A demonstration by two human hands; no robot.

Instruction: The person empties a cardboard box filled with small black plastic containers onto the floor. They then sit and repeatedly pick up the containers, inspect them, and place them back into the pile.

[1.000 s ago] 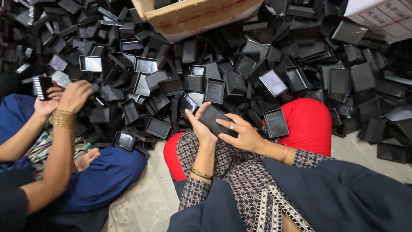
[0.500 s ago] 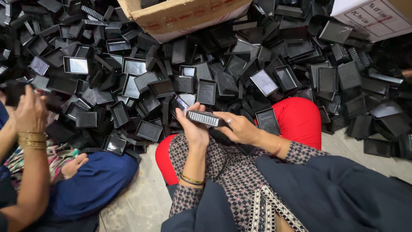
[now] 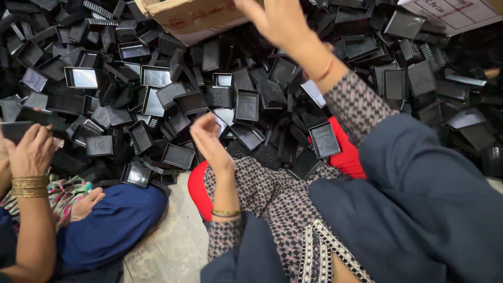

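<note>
Heaped black plastic trays [image 3: 246, 105] cover the floor in my head view. My right hand [image 3: 275, 21] reaches open-fingered to the cardboard box [image 3: 183, 13]; my left hand [image 3: 209, 139] hovers loosely curled, empty. A co-worker's hand [image 3: 31, 149] grips one tray.

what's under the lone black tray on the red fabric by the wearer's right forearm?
The black tray lies flat on red fabric, its upper edge against the pile of black trays. Whatever sits directly beneath the tray is covered.

Floor [image 3: 173, 251] w/ black tray heap [image 3: 157, 99], box [image 3: 194, 15]
</note>
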